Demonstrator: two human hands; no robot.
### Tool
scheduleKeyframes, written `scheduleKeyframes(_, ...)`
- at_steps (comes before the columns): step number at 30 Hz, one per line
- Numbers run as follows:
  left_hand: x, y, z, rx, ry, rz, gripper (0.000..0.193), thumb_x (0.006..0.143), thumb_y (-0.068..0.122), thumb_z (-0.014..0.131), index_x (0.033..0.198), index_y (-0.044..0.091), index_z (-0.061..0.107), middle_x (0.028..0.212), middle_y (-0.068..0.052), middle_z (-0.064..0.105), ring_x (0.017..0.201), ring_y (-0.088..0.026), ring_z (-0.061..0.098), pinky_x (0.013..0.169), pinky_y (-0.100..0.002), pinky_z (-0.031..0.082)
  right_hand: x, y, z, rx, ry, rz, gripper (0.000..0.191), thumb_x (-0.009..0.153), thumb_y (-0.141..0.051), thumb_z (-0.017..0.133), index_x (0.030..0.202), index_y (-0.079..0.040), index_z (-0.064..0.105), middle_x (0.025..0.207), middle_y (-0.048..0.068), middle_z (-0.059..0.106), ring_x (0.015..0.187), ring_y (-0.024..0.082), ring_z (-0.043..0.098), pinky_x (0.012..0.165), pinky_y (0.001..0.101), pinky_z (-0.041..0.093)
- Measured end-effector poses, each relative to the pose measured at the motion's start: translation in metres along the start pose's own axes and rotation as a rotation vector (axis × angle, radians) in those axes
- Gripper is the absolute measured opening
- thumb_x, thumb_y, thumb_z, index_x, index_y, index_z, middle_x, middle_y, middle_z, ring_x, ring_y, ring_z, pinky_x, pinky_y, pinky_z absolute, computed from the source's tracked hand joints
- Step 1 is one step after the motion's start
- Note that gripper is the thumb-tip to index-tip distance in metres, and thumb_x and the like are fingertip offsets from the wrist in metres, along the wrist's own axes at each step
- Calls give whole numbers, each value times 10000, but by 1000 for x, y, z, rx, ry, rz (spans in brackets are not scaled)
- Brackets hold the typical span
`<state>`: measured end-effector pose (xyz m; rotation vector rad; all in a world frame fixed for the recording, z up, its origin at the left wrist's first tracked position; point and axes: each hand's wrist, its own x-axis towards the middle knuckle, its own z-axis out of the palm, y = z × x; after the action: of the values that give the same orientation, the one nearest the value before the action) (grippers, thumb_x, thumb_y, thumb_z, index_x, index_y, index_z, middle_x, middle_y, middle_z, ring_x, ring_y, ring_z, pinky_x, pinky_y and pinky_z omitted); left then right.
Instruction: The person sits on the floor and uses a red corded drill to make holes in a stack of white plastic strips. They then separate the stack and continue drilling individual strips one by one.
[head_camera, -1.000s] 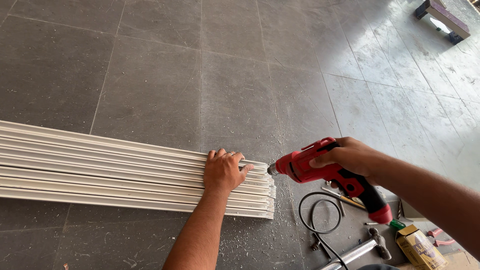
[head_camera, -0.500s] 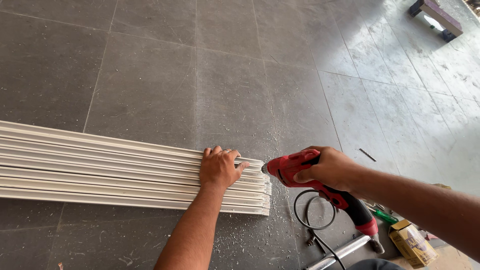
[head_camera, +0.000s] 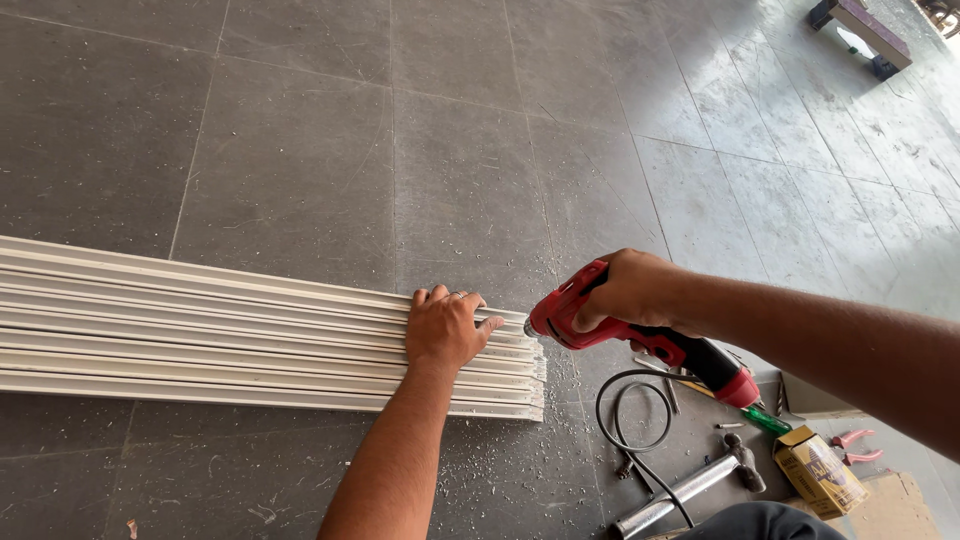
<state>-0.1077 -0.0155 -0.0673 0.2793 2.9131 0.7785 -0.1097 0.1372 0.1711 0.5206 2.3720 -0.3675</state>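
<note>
The left hand (head_camera: 443, 328) lies flat, fingers spread, on the near end of the white strips (head_camera: 200, 325) stacked on the tiled floor (head_camera: 300, 150), pinning them steady. The right hand (head_camera: 628, 290) is closed around a red drill (head_camera: 640, 335), its nose at the strip ends. A black cord (head_camera: 635, 420), a hammer (head_camera: 700, 480) and a small box (head_camera: 820, 470) lie beside.

Both forearms bare, no sleeves; ring on left grip (head_camera: 443, 330) finger; dark trouser knee at bottom edge.

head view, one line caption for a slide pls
Left hand presses down white strips on a grey tiled floor while right hand aims a red drill at their ends.
</note>
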Motion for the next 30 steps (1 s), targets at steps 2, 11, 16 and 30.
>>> scheduleKeyframes(2, 0, -1, 0, -9, -2, 0, 531, 864, 661, 652, 1110, 200, 747, 1006, 1, 777, 1044, -189, 639, 1018, -389, 421, -4, -5, 0, -25, 5, -9, 508, 677, -181, 828, 1149, -26, 724, 850, 155, 715, 543, 226, 623, 479, 360, 534)
scheduleKeyframes(11, 1, -1, 3, 16, -25, 2, 539, 877, 665, 630, 1135, 205, 738, 978, 9, 774, 1014, -183, 643, 1005, -392, 436, -5, -16, 9, -275, -1, -36, 609, 677, -221, 811, 1272, -169, 694, 895, 99, 775, 553, 192, 659, 494, 320, 541)
scheduleKeyframes(16, 1, 1, 3, 40, -30, 6, 542, 887, 666, 623, 1135, 197, 736, 1003, 9, 768, 1011, -186, 643, 997, -397, 439, -5, -11, 10, -407, 29, -100, 670, 663, -266, 817, 1311, -184, 668, 909, 80, 776, 580, 177, 680, 524, 317, 555)
scheduleKeyframes(30, 1, 12, 2, 41, -28, -19, 531, 862, 684, 621, 1113, 235, 750, 955, 25, 778, 1010, -167, 644, 1003, -392, 426, -9, 3, -3, -508, 15, -217, 603, 590, -221, 738, 1193, -209, 724, 767, 66, 757, 533, 187, 663, 485, 303, 510)
